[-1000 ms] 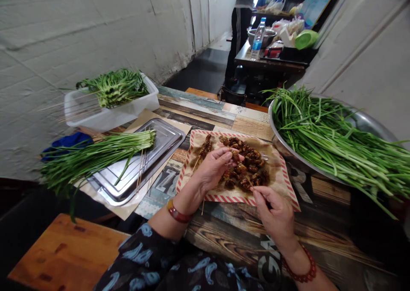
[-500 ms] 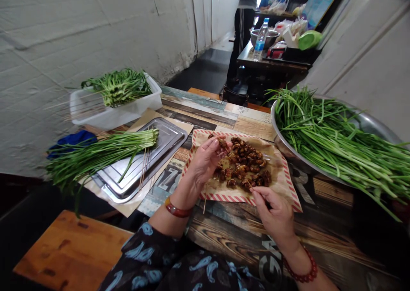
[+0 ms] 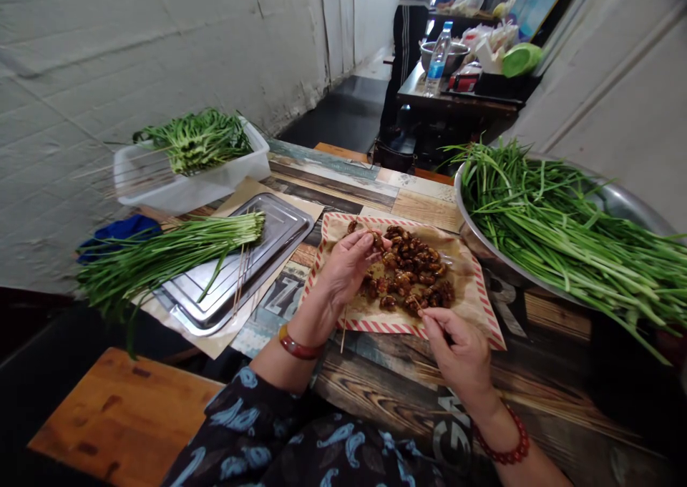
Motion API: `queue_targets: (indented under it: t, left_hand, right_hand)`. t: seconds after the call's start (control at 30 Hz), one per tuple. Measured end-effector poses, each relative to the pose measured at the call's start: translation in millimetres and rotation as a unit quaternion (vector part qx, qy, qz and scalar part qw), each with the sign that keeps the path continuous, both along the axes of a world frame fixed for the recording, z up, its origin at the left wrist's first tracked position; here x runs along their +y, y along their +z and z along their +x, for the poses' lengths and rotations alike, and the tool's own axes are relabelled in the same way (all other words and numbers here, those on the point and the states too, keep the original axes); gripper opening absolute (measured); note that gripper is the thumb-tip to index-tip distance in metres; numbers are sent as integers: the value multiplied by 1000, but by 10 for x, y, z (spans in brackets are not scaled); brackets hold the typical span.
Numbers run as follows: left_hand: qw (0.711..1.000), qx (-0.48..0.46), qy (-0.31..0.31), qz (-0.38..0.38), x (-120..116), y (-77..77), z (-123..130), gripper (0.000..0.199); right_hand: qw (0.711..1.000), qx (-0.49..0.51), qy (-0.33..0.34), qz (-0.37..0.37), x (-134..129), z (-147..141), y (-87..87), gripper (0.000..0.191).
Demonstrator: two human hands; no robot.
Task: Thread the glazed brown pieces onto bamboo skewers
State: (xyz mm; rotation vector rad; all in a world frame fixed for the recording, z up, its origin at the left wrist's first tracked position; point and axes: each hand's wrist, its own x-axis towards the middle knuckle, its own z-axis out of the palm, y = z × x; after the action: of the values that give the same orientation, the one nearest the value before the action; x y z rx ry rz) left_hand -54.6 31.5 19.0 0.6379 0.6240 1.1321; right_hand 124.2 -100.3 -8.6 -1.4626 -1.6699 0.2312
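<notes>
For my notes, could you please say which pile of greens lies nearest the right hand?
The greens in the metal bowl; those on the tray and in the white tub lie farther left.

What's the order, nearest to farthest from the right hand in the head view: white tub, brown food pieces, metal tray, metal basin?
From the right hand:
1. Brown food pieces: just ahead of it.
2. Metal basin: ahead, to its right.
3. Metal tray: across to the left.
4. White tub: far left, beyond the tray.
</notes>
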Motion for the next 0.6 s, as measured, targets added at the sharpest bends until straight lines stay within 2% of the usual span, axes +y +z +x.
queue_targets:
  t: [0.27,0.47,0.6]
  left_hand:
    - [1000,2,-1,11,4,-10,23,30]
    - [999,26,28,10,41,4,-17,30]
    - [999,37,26,27,53,-17,-22,36]
  right_hand:
    - [1000,20,17,-12,20,-6,31,10]
    - [994,50,80,-54,46,0,51,13]
    - [991,69,84,-72,51,21,79,14]
